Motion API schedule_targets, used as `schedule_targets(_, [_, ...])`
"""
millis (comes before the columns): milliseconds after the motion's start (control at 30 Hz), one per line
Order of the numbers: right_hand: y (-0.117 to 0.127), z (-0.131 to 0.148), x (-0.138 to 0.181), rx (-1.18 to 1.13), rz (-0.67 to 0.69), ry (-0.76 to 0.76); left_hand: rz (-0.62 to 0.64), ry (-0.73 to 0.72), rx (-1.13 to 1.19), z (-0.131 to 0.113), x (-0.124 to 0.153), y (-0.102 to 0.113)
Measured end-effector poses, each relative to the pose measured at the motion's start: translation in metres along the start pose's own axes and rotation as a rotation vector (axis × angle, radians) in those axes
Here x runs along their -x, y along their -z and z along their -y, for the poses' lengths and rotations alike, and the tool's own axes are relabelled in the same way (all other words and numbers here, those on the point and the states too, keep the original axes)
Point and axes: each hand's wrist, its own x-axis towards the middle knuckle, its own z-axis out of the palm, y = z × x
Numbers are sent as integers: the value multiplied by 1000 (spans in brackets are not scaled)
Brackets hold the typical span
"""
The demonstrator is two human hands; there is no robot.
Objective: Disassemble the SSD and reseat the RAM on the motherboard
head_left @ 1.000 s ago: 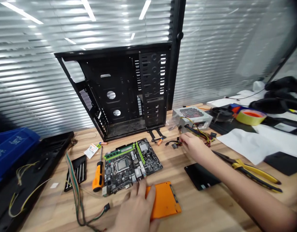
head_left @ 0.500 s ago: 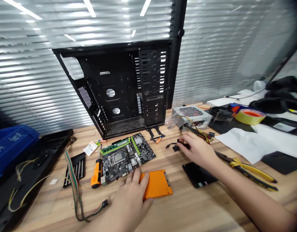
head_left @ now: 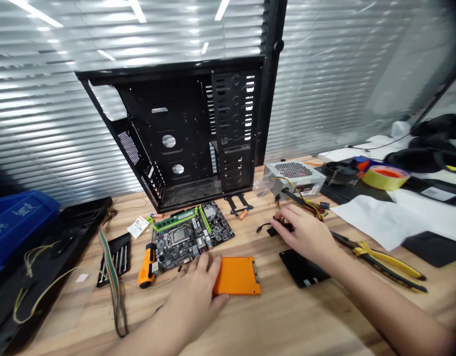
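My left hand (head_left: pixel 198 287) rests on the table with its thumb and fingers around the left edge of an orange solid-state drive (head_left: pixel 237 276). The drive lies flat with its connector side facing right. Just behind that hand is the motherboard (head_left: pixel 194 236), with a green memory stick on it. My right hand (head_left: pixel 302 227) has its fingers closed on a black cable connector (head_left: pixel 274 230), partly covered by the fingers. The cable bundle (head_left: pixel 305 202) beyond runs to the grey power supply (head_left: pixel 294 175). Below my right wrist lies a flat black drive (head_left: pixel 302 267).
An open black computer case (head_left: pixel 190 123) stands at the back. An orange screwdriver (head_left: pixel 148 264), screwdriver bits (head_left: pixel 120 257) and a ribbon of wires (head_left: pixel 114 291) lie left. Yellow-handled pliers (head_left: pixel 379 259), a tape roll (head_left: pixel 385 177) and a fan (head_left: pixel 341 173) are right.
My left hand has shifted slightly left, and the orange drive has moved a little away from me and turned straighter. The right hand stays at the connector.
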Motion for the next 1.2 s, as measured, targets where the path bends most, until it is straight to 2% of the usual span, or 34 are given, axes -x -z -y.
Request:
schedule_targets(300, [6,-14,-3,-151,-60,-74,199,-60,40,0,16,27])
schedule_targets(467, [9,-42,-8,-75,25,-108,301,-52,15,-10,15,35])
schedule_targets(600, [12,-61,-10,-28,181,-39,273,-43,3,-10,10,34])
schedule_targets(733, [19,-68,-11,-83,332,64,253,-36,14,-8,6,31])
schedule_targets(900, [30,-68,-11,-129,424,81,207,-58,23,-2,2,25])
schedule_targets(1000, [35,-67,-11,-146,450,87,178,-84,32,1,1,21])
schedule_targets(1200, [34,-62,-9,-238,382,164,124,-122,15,0,4,21])
